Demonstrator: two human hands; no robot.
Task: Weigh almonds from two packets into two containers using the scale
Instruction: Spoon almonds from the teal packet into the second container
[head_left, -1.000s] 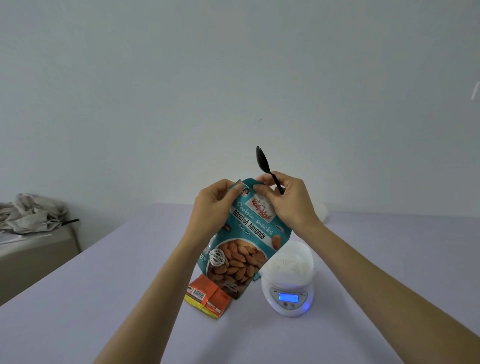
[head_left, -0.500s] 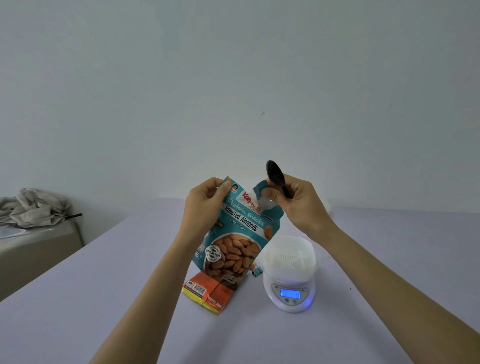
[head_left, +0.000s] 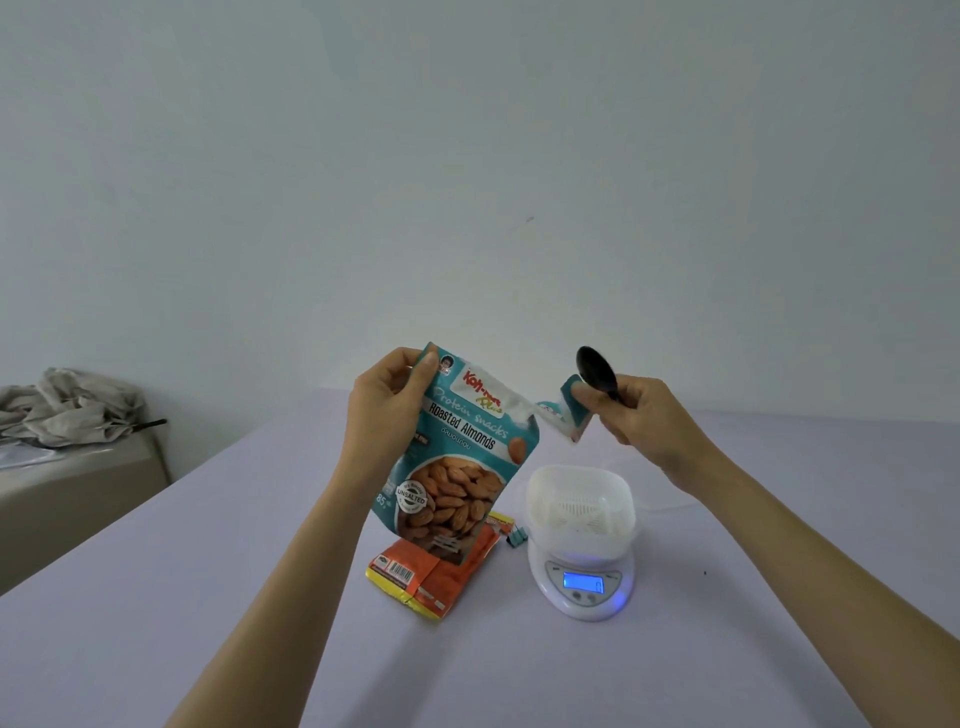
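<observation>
Almond packet (head_left: 457, 467) in left hand's (head_left: 382, 415) grip; torn strip (head_left: 571, 410), spoon (head_left: 597, 371) in right hand's (head_left: 644, 421) pinch; container (head_left: 582, 509) atop scale (head_left: 584, 587)

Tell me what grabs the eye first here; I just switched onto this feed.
The teal almond packet, held up at centre: left hand grips its top corner, right hand pinches the torn top strip and a black spoon. Below, a white container sits on the lit scale; an orange packet lies flat beside it.
</observation>
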